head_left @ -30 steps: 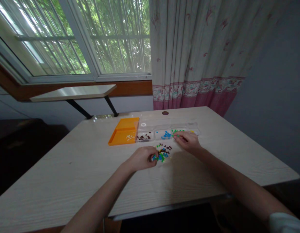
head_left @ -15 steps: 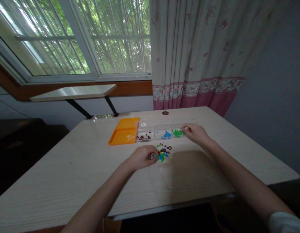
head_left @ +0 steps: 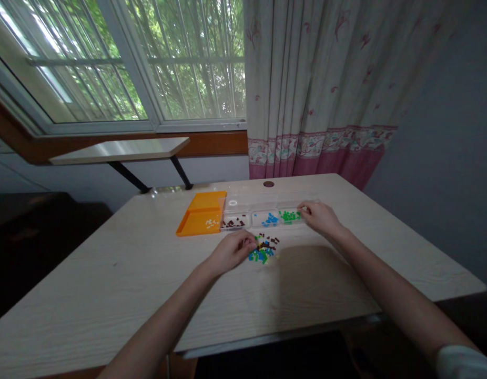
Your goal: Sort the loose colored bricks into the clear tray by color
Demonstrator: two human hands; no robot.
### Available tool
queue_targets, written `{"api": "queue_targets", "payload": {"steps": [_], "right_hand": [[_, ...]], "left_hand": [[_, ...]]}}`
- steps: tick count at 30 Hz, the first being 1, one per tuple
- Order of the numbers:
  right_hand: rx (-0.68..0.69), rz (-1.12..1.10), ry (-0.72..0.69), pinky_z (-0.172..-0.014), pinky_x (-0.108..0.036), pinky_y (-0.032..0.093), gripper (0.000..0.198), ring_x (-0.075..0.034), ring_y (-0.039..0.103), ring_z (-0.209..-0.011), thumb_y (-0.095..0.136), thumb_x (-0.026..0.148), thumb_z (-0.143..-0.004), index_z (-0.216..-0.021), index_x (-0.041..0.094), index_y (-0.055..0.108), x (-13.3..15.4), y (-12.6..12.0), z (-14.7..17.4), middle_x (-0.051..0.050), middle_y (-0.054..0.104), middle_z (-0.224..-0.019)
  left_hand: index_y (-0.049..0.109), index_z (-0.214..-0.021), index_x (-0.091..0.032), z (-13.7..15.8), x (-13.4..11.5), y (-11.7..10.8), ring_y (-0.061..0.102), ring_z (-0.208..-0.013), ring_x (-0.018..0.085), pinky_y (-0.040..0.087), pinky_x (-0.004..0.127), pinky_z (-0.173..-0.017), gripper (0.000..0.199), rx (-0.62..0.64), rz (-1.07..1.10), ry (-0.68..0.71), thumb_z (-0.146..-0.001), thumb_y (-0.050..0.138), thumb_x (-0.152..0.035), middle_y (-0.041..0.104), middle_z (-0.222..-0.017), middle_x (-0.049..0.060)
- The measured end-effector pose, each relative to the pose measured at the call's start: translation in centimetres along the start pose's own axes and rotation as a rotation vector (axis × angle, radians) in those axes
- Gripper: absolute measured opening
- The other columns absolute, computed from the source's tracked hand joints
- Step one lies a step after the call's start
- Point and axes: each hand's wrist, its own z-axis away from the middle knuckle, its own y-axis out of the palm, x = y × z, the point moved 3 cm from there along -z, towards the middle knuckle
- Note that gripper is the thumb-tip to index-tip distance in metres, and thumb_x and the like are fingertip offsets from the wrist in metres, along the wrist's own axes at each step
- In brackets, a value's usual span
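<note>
A mixed pile of small plastic building bricks (head_left: 265, 248) in brown, blue, green and yellow lies on the desk. At its left edge is my left hand (head_left: 232, 251), thumb and fingers pinched together; anything between them is too small to make out. My right hand (head_left: 320, 217) is at the right end of a clear compartment box (head_left: 251, 220), fingertips closed beside the green bricks (head_left: 289, 216). Whether they hold a piece cannot be seen. Other compartments contain blue bricks (head_left: 271, 219) and brown bricks (head_left: 236, 222).
An orange case (head_left: 200, 213) stands open left of the clear box, with white bricks (head_left: 212, 223) in its near half. Behind it a raised shelf (head_left: 125, 149) rests on black legs. The desk (head_left: 149, 284) has a round cable hole (head_left: 269, 184) at the back.
My left hand has shifted slightly up and away from me along the pile's left edge, uncovering green and blue bricks. My right hand has moved a little to the right.
</note>
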Motion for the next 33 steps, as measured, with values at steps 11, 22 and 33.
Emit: {"api": "queue_targets", "payload": {"steps": [11, 22, 33], "right_hand": [[-0.067, -0.277, -0.366, -0.050, -0.020, 0.031, 0.023, -0.009, 0.050, -0.047, 0.058, 0.040, -0.076, -0.089, 0.022, 0.065, 10.3, 2.2, 4.0, 0.004, 0.058, -0.052], [-0.164, -0.310, -0.435, -0.055, -0.020, 0.034, 0.022, -0.009, 0.052, -0.049, 0.054, 0.040, -0.081, -0.083, 0.021, 0.066, 11.3, 1.8, 5.0, 0.002, 0.060, -0.054], [-0.379, -0.367, -0.420, -0.052, -0.019, 0.036, 0.023, -0.008, 0.048, -0.044, 0.053, 0.039, -0.081, -0.080, 0.021, 0.068, 9.4, 0.8, 4.1, 0.003, 0.054, -0.046]], "left_hand": [[0.057, -0.066, -0.010, -1.1, 0.8, 1.2, 0.046, -0.052, 0.008, 0.035, 0.019, -0.051, 0.047, -0.150, 0.591, -0.255, -0.062, 0.064, -0.056, 0.056, -0.060, 0.001], [0.060, -0.067, -0.010, -1.0, 1.0, 2.1, 0.049, -0.051, 0.008, 0.037, 0.019, -0.050, 0.045, -0.105, 0.652, -0.289, -0.062, 0.065, -0.054, 0.060, -0.060, 0.002], [0.059, -0.073, -0.011, -0.6, 0.4, -0.3, 0.050, -0.059, 0.010, 0.038, 0.020, -0.054, 0.024, -0.088, 0.240, -0.158, -0.078, 0.052, -0.033, 0.059, -0.067, 0.003]]}}
